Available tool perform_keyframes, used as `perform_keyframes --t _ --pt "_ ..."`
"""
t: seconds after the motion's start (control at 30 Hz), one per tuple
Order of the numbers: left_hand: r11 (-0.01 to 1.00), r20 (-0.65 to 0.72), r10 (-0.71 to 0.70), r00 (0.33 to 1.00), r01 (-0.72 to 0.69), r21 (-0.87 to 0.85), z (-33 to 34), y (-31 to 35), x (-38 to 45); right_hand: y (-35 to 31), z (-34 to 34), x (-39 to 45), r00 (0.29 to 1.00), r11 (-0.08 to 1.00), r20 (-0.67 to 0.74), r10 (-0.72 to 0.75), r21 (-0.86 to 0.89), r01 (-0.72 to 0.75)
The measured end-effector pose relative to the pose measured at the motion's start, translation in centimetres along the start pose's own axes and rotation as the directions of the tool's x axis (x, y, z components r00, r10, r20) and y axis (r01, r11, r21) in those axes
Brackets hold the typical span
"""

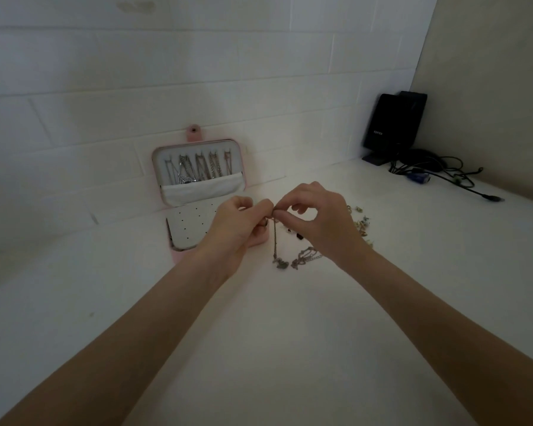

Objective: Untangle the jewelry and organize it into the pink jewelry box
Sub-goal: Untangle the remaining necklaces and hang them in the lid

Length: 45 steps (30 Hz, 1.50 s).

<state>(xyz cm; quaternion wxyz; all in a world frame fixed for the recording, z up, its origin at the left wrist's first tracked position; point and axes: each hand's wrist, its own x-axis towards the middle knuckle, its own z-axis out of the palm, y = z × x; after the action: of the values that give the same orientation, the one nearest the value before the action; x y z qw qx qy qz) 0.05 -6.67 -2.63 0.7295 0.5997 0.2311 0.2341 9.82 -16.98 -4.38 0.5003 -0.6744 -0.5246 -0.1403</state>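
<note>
Right now I am partway through the untangling: both of my hands meet above the counter, just right of the pink jewelry box. My left hand has its grip curled in, thumb and forefinger pinching the top of a thin chain, and my right hand pinches the same spot from the other side, its other fingers arched loosely. From that pinch the chain hangs straight down to the counter, where its lower end lies in a small knot of pendants and links, near my right wrist. Whether the clasp is between my fingertips I cannot tell; it is too small to make out.

The box stands open against the far wall: its raised lid already carries a row of hung necklaces above a white pocket, and the perforated earring panel lies flat in the near half, partly behind my left hand. A scatter of earrings waits on the counter to the right of my right hand, with a few dark small pieces between my hands and the knot.

As I judge it, the next move calls for lifting gently and teasing this chain free of the knot without tightening it, then carrying it left to the lid to hang beside the others
</note>
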Motion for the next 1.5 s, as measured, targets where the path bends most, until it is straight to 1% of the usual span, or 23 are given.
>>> perform_keyframes --t 0.07,0.1,0.17,0.27,0.33,0.37,0.5,0.57,0.7,0.8,0.9,1.0,1.13,1.23,1.3,1.33,1.4,1.47,1.5 --pt "1.000 -0.018 0.007 1.000 -0.007 0.018 0.1 0.0 0.0 0.0 -0.2 0.2 1.000 1.000 0.023 -0.014 -0.020 0.014" --pt "1.000 -0.022 0.007 1.000 -0.006 0.023 0.0 0.0 0.0 0.0 -0.3 0.4 0.998 0.998 0.033 -0.044 -0.052 0.046" --pt "1.000 -0.015 -0.007 1.000 0.007 0.016 0.0 -0.1 0.0 0.0 -0.4 0.6 0.985 0.973 0.059 -0.162 -0.158 0.169" --pt "0.996 0.023 -0.081 0.996 0.082 -0.044 0.0 -0.3 0.0 0.0 -0.1 0.8 0.930 0.879 0.143 -0.340 -0.304 0.368" --pt "0.991 0.041 -0.123 0.992 0.125 -0.048 0.0 -0.4 0.1 0.0 0.0 0.6 0.906 0.835 0.176 -0.386 -0.351 0.424" --pt "0.991 0.050 -0.131 0.990 0.133 -0.031 0.0 -0.4 0.2 0.0 0.0 0.5 0.905 0.834 0.179 -0.387 -0.350 0.426" --pt "0.988 0.090 -0.155 0.984 0.155 0.012 0.1 -0.4 0.3 -0.2 0.1 0.3 0.925 0.860 0.169 -0.341 -0.340 0.380" --pt "0.980 0.101 -0.194 0.976 0.198 -0.031 0.3 -0.3 0.2 -0.2 0.3 0.2 0.944 0.888 0.133 -0.302 -0.321 0.329" --pt "0.939 0.112 -0.303 0.946 0.316 -0.134 0.5 -0.5 -0.2 -0.1 0.9 -0.5 0.985 0.969 0.040 -0.168 -0.179 0.173" --pt "0.904 0.142 -0.362 0.921 0.384 -0.187 0.6 -0.7 -0.5 0.1 1.0 -1.1 0.997 0.990 0.004 -0.076 -0.121 0.075" --pt "0.907 0.128 -0.325 0.937 0.347 -0.237 0.6 -0.5 -0.5 -0.3 1.0 -1.4 0.994 0.985 -0.045 -0.099 -0.144 0.092" --pt "0.929 0.112 -0.281 0.953 0.300 -0.215 0.7 -0.4 -0.5 -0.7 1.3 -1.4 0.986 0.976 -0.075 -0.149 -0.170 0.134" --pt "0.926 0.107 -0.298 0.949 0.315 -0.207 0.5 -0.6 -0.7 -0.5 1.4 -1.6 0.992 0.990 -0.107 -0.068 -0.131 0.054" --pt "0.921 0.152 -0.304 0.941 0.331 -0.207 0.7 -0.7 -0.9 -0.7 1.6 -1.6 0.994 1.000 -0.104 0.022 -0.010 -0.023" --pt "0.899 0.184 -0.320 0.929 0.359 -0.252 0.8 -0.5 -1.0 -0.8 1.4 -1.5 0.988 0.988 -0.091 0.128 0.098 -0.119" --pt "0.890 0.189 -0.317 0.929 0.360 -0.280 0.8 -0.3 -0.9 -0.9 1.2 -1.5 0.978 0.970 -0.064 0.198 0.155 -0.186" --pt "0.887 0.209 -0.285 0.936 0.340 -0.313 0.8 0.2 -0.9 -1.0 0.7 -1.5 0.948 0.907 0.027 0.316 0.286 -0.310" --pt "0.912 0.233 -0.236 0.943 0.298 -0.283 0.9 0.6 -1.0 -1.4 0.1 -1.4 0.932 0.867 0.066 0.356 0.349 -0.355" --pt "0.938 0.224 -0.206 0.953 0.257 -0.232 0.9 0.7 -1.1 -1.5 0.0 -1.3 0.930 0.861 0.070 0.360 0.358 -0.361"
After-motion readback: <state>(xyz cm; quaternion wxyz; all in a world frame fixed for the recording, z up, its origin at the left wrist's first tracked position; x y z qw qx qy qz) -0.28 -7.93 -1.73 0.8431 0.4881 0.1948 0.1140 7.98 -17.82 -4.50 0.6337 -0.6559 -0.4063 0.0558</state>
